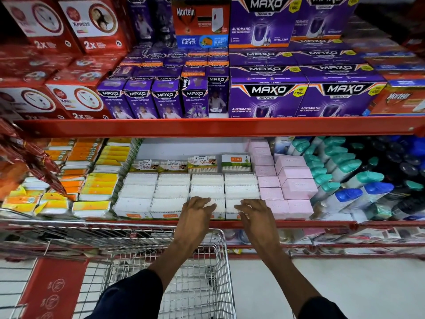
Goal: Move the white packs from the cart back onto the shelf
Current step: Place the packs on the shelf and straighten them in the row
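Note:
Several white packs (172,192) of cotton buds lie in rows on the lower red shelf (310,224). My left hand (195,217) rests with spread fingers on the front white pack (218,207) of the third row. My right hand (255,215) lies beside it on the front pack (230,204) of the fourth row, fingers apart. Neither hand is wrapped around a pack. Below them stands the wire cart (202,284); I see no white packs in the part of its basket that shows.
Pink boxes (296,187) sit right of the white packs, orange and yellow packs (96,189) to the left. Green-topped packs (202,163) stand behind. An upper red shelf (207,126) carries purple and red boxes. Bottles (349,180) fill the right side.

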Demonstrator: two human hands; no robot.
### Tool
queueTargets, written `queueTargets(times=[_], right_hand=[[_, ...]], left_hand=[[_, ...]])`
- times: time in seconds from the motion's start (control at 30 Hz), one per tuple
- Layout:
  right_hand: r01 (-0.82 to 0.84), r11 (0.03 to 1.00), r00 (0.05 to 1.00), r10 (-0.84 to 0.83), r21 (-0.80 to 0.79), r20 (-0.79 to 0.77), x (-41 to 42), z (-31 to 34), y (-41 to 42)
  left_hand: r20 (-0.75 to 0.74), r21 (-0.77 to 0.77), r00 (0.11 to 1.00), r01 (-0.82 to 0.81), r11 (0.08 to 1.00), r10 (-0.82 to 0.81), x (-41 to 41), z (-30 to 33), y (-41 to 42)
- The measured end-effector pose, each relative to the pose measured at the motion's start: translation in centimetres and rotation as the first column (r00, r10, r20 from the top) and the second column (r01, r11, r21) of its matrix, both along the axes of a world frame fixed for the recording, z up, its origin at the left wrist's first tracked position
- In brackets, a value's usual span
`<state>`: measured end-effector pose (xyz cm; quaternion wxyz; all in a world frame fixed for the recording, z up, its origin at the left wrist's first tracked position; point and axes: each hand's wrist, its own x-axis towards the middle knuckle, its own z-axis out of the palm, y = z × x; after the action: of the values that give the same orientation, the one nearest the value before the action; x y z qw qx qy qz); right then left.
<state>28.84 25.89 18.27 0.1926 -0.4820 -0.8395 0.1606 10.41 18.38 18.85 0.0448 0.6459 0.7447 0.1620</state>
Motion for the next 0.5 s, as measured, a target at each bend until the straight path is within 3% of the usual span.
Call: queueTargets(times=[0.27, 0.5], right_hand=[[-0.028, 0.994, 0.999, 0.026, 0.108, 0.019, -0.6, -0.5, -1.1], [-0.157, 0.983, 0.979, 0.167, 0.093, -0.119, -6.9, 1.1, -3.5]], left_hand=[[-0.029, 0.034, 0.999, 0.029, 0.999, -0.028, -1.5, 0.1, -1.8], [-0.013, 0.083, 0.996, -0.082, 0.993, 0.083, -7.1, 0.8, -6.2]])
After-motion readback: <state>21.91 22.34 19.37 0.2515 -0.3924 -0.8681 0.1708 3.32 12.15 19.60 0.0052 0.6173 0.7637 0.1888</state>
